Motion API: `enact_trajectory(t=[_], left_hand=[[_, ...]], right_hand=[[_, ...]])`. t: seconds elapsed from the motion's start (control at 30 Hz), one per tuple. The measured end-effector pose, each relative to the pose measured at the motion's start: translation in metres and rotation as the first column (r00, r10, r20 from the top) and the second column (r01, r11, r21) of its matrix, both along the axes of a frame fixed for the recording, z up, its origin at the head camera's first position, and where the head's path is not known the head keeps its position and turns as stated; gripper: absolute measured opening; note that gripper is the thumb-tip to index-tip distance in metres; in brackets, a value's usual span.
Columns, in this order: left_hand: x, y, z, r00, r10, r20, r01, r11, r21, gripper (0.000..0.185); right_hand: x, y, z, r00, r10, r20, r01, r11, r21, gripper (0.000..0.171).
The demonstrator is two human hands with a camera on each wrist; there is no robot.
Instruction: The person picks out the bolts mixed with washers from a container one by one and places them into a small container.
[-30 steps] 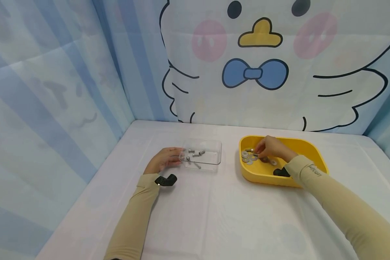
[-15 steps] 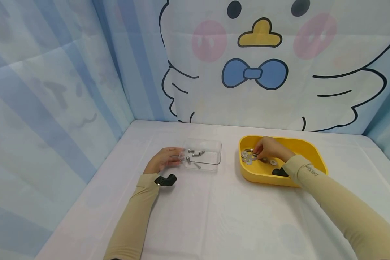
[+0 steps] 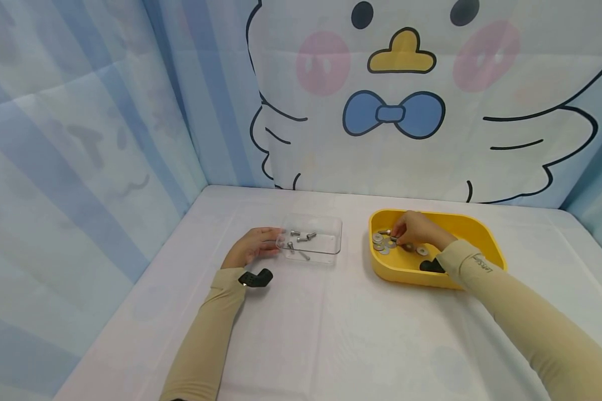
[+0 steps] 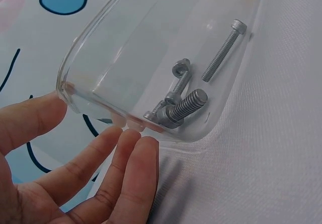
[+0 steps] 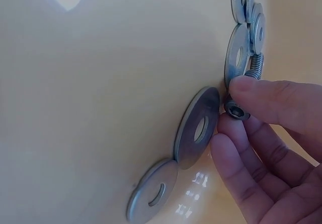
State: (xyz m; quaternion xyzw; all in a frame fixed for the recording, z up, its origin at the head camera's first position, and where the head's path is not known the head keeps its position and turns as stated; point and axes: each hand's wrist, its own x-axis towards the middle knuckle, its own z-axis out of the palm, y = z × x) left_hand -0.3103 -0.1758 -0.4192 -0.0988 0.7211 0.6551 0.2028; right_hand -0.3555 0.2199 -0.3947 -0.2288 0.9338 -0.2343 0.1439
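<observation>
My left hand [image 3: 253, 245] is beside a clear plastic box [image 3: 326, 243]. In the left wrist view, its fairly straight fingers [image 4: 138, 166] touch the box's outer wall while the thumb touches the rim. Several socket-head screws [image 4: 221, 53] lie inside the box. My right hand [image 3: 418, 229] is down in a yellow tray [image 3: 481, 250]. Between thumb and finger it pinches a socket-head screw [image 5: 235, 110], whose hex recess faces the camera in the right wrist view. Flat metal washers [image 5: 198, 128] lie close by on the tray floor.
More washers [image 3: 378, 239] and another screw [image 3: 384, 231] lie at the tray's left end. The black right wrist camera [image 3: 432, 265] sits over the tray's near side. A pale cloth covers the table [image 3: 361, 334], and a printed curtain [image 3: 391, 161] stands behind it.
The right hand and sleeve have shifted very slightly left in the tray since one second ago. The left hand and the clear box stay in place.
</observation>
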Motion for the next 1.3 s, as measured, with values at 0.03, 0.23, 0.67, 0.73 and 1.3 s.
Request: enact_trajectory(t=[0.03, 0.23, 0.67, 0.73, 1.3], left_hand=[[0.000, 0.000, 0.000, 1.000, 0.001, -0.001, -0.001, 1.000, 0.001, 0.042], [-0.001, 0.000, -0.002, 1.000, -0.007, -0.004, 0.007, 1.000, -0.003, 0.042], [0.001, -0.002, -0.002, 0.998, -0.057, -0.031, 0.057, 0.998, -0.009, 0.045], [0.001, -0.002, -0.002, 0.999, -0.048, -0.024, 0.048, 0.999, -0.011, 0.044], [0.001, -0.001, -0.001, 0.999, -0.033, -0.023, 0.033, 0.999, -0.021, 0.044]], right_hand=[[0.000, 0.000, -0.001, 1.000, -0.005, 0.002, 0.005, 1.000, -0.002, 0.012], [-0.002, 0.002, -0.002, 0.999, -0.038, 0.020, 0.038, 0.999, -0.015, 0.012], [-0.002, 0.005, -0.002, 0.995, -0.065, 0.075, 0.072, 0.993, -0.091, 0.017], [-0.002, 0.005, -0.003, 0.994, -0.075, 0.082, 0.083, 0.991, -0.102, 0.018], [-0.001, 0.011, -0.003, 0.954, -0.102, 0.282, 0.185, 0.940, -0.287, 0.034]])
